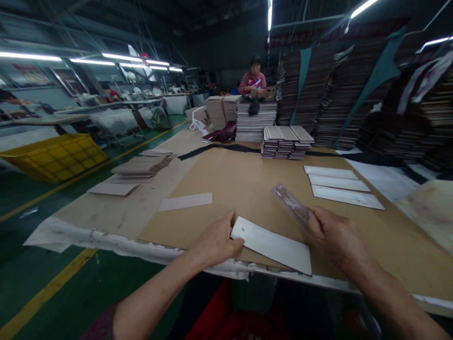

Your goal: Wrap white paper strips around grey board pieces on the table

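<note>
White panel (274, 246) is pinched at one end by the left hand (220, 240). The right hand (334, 232) grips a plastic-wrapped tool (290, 204), extending beyond its fingers.

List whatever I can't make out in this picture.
All in the head view:
- Lower end of the long, clear-plastic-covered object: hidden by the right hand.
- Underside of the white rectangular panel in the left hand: faces away.
- Wording on the dark red banner: blurred, dim.
- Brown stacked sheets, far right: cut by the picture's edge.
</note>
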`<state>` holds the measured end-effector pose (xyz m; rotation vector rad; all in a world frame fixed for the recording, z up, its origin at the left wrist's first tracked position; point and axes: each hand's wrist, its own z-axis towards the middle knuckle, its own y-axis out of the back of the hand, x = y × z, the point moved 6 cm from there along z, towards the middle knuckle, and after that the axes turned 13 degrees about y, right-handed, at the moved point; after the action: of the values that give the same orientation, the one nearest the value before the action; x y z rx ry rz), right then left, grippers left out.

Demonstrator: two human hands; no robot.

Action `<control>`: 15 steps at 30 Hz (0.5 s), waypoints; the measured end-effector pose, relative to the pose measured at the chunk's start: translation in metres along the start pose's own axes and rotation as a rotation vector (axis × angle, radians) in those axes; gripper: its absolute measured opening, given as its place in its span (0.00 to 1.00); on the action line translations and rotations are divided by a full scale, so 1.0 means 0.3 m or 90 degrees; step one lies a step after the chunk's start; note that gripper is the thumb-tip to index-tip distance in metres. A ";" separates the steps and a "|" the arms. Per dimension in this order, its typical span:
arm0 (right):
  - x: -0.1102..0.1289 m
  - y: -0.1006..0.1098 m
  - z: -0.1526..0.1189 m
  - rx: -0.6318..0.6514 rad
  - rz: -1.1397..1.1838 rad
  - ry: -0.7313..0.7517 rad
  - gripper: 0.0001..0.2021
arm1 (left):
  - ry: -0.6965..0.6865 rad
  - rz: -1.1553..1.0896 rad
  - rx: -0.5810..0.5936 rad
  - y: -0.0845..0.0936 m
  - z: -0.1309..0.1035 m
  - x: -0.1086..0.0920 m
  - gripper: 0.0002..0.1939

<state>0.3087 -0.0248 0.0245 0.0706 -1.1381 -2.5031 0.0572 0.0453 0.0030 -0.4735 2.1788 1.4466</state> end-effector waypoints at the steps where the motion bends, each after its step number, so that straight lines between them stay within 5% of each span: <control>1: 0.008 0.020 0.010 -0.004 0.021 0.008 0.13 | -0.017 0.067 -0.058 0.032 -0.005 -0.015 0.46; 3: 0.043 0.051 0.023 -0.008 0.073 0.032 0.14 | -0.033 0.088 -0.142 0.099 -0.018 -0.048 0.47; 5: 0.097 0.068 0.028 -0.014 0.111 0.072 0.13 | -0.085 -0.013 -0.140 0.145 -0.031 -0.097 0.45; 10: 0.227 0.078 0.011 -0.068 0.051 0.202 0.12 | -0.087 -0.281 0.119 0.127 -0.039 -0.177 0.39; 15: 0.266 0.066 -0.020 -0.069 -0.056 0.256 0.13 | -0.005 -0.363 0.199 0.092 -0.051 -0.169 0.43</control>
<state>0.2428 -0.0703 0.0441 0.5761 -0.8477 -2.4666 0.0815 0.0428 0.0576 -0.8798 1.9838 0.7878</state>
